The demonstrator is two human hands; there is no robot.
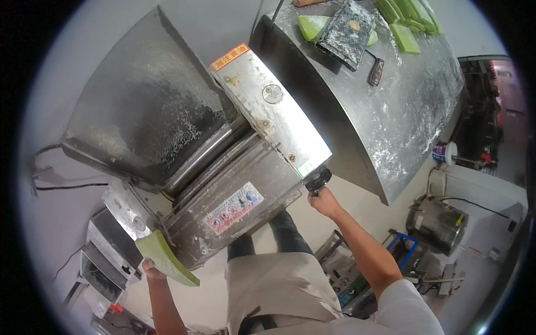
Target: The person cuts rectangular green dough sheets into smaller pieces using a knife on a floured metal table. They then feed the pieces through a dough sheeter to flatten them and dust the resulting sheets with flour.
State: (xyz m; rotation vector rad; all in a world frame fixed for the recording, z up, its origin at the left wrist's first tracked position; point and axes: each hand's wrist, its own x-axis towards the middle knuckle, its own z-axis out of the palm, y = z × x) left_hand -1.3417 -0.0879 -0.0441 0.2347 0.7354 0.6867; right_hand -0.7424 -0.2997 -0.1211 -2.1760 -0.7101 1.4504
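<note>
A slab of green dough (pixel 165 257) is gripped in my left hand (pixel 153 269), off the left side of a metal dough roller machine (pixel 238 197). The slab hangs curved, its upper end close to the machine's side housing. My right hand (pixel 324 201) is closed around the handle of a black hand wheel (pixel 318 179) at the machine's right end. Behind the rollers (pixel 207 157) rises a wide metal feed tray (pixel 142 96) dusted with flour. No dough shows on the tray or at the rollers.
On the floured steel table (pixel 385 121) at the right lie stacked green dough slabs (pixel 405 38), a dark floured flat block (pixel 347 33) over more green dough, and a brown-handled tool (pixel 376 72). A tub (pixel 444 153) and a metal drum (pixel 437 226) stand farther right.
</note>
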